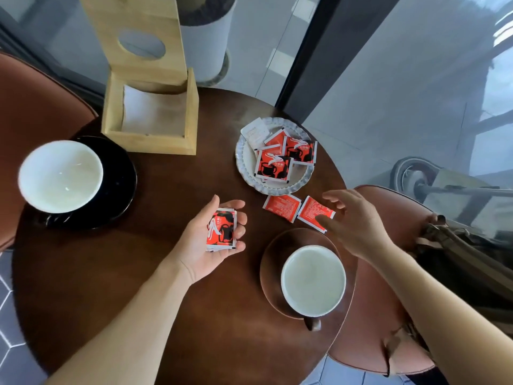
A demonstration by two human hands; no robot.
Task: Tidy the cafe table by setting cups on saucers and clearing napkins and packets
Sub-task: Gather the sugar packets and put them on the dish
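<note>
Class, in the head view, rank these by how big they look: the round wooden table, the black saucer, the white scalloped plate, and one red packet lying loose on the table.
1. Round wooden table
2. Black saucer and white scalloped plate: look similar; the saucer sits nearer the camera, so unranked
3. Loose red packet

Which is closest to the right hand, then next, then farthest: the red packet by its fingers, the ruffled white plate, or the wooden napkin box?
From the right hand:
1. Red packet, at its fingertips.
2. Ruffled white plate, behind it.
3. Wooden napkin box, far left back.
</note>
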